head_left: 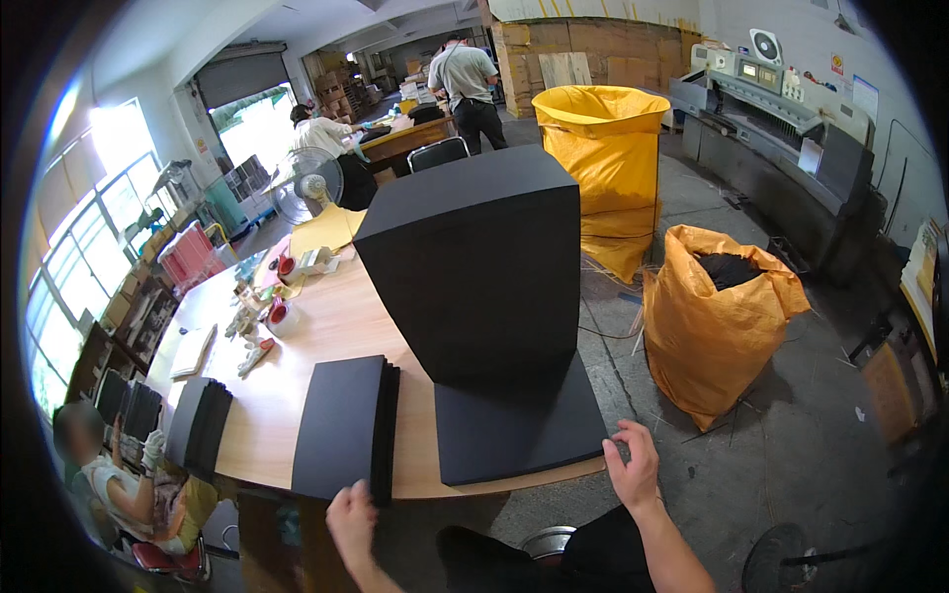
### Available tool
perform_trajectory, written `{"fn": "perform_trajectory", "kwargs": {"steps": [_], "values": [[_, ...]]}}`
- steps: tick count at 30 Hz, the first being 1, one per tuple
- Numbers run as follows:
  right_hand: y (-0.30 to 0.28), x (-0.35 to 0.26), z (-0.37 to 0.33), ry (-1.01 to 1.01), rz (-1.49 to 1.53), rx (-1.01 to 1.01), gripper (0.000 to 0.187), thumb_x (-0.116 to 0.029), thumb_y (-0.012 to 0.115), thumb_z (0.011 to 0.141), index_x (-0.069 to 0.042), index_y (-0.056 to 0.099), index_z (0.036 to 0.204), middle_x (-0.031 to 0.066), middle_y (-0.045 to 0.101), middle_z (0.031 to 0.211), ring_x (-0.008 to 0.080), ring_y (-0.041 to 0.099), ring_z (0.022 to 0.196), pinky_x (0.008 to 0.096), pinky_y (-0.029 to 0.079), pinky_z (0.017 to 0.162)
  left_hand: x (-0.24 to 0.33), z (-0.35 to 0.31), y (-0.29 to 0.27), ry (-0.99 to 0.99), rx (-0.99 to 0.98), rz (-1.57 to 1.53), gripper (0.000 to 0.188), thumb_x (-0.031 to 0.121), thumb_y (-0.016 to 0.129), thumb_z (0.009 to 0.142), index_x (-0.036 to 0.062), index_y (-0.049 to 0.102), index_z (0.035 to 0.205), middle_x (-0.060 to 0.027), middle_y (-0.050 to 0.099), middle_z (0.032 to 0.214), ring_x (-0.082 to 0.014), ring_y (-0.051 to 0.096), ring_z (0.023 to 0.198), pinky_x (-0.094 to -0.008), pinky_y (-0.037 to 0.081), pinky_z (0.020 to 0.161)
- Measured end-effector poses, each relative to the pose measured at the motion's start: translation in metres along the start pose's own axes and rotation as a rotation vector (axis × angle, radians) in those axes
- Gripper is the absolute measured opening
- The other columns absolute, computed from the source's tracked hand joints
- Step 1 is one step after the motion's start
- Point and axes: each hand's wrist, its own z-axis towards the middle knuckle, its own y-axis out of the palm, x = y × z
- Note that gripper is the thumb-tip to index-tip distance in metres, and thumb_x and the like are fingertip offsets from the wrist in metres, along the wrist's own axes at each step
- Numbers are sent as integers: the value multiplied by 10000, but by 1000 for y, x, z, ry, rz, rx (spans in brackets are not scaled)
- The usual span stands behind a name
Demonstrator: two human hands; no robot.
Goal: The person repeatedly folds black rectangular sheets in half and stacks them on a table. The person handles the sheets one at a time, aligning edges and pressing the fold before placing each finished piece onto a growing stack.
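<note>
My right hand (634,465) is at the near right corner of a low stack of black sheets (519,425), its thumb and forefinger apart and seeming to touch the edge; no grip shows. Behind and on that stack rises a tall block of black sheets (479,277). My left hand (353,521) is curled closed just off the front edge of the table, below another black stack (341,420) whose sheets are slightly offset. Nothing shows in the left fingers, which are a little blurred.
On the wooden table (277,381) are another black stack (199,425), tape rolls (283,318) and yellow paper (326,229). A seated person (133,484) in gloves is at the left. Orange sacks (717,336) stand right of the table; a fan (308,186) is behind it.
</note>
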Motion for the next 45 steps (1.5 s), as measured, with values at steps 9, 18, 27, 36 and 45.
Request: {"fn": "perform_trajectory", "kwargs": {"steps": [9,18,27,36,45], "values": [[-15,4,31,168,-268,-409,538,-450,703,1053,7,660,773,240,697,739,440,707,731,505,554,693,86,1,203,1168,-663,42,147,121,780,980,55,802,1109,-114,789,1015,-298,749,913,-398,617,802],[50,-52,56,127,-31,22,432,-332,720,1058,-34,531,807,188,601,695,389,624,606,516,511,596,89,2,203,1079,-701,-124,171,59,793,951,35,799,1120,-122,771,1114,-326,743,1035,-402,616,900],[33,-54,74,556,696,-184,404,-255,712,1075,-119,535,738,-15,533,624,122,588,528,276,429,478,99,4,193,1051,-805,-151,475,252,970,829,61,800,1230,-134,751,1289,-334,747,1185,-409,620,989],[29,-51,68,661,931,-203,398,-266,708,1086,-125,543,753,-16,549,640,120,604,544,272,438,485,88,8,194,947,-837,-129,491,172,973,824,53,788,1263,-133,762,1290,-307,769,1146,-391,624,990],[30,-52,74,509,589,-213,401,-290,723,1068,-97,553,759,5,598,640,122,592,561,279,436,523,77,17,201,1064,-804,-86,519,228,913,902,165,752,1391,-204,650,1469,-385,710,1274,-439,600,1051]]}}
